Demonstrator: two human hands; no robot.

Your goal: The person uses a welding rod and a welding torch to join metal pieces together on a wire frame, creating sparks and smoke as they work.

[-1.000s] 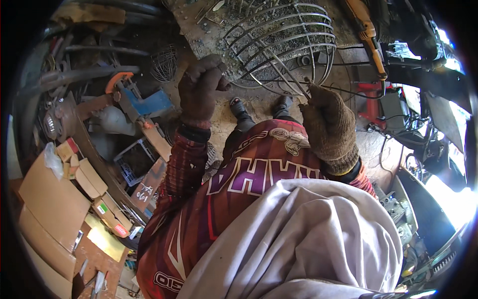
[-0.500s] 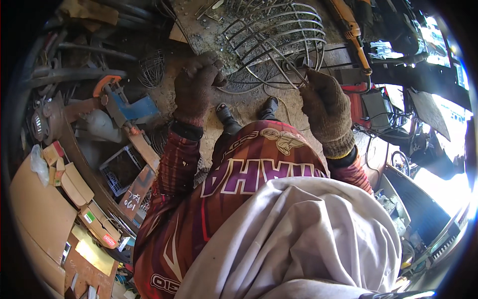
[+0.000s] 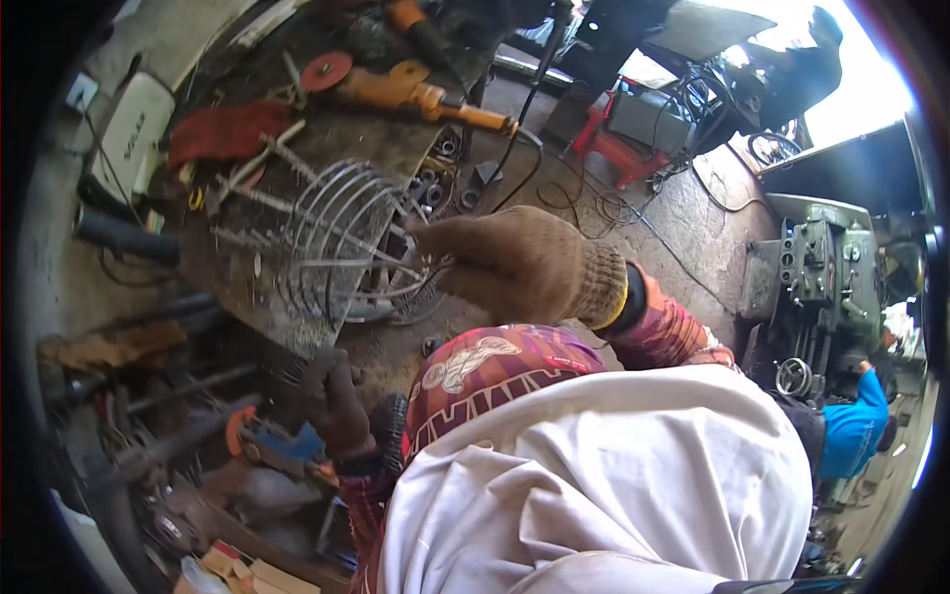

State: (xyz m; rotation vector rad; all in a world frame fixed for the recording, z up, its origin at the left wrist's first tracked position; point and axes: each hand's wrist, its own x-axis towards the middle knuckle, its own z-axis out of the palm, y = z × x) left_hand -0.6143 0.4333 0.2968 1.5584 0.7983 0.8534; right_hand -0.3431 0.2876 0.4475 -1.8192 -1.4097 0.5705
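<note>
A white cloth is draping closest to the camera. Beyond it, the gloved left hand is hanging near the table's corner, its grasp too blurred to tell, and the gloved right hand is reaching across, seemingly pinching bar ends of a wire basket. That basket is sitting over the edge of the cluttered table. Its hoops and ribs are already forming a rounded shell, so shaping is looking well along; whether any joints are lacking, the blur is hiding. Farther off, an orange grinder is lying beside a red cloth, and a person in blue is standing by a lathe.
</note>
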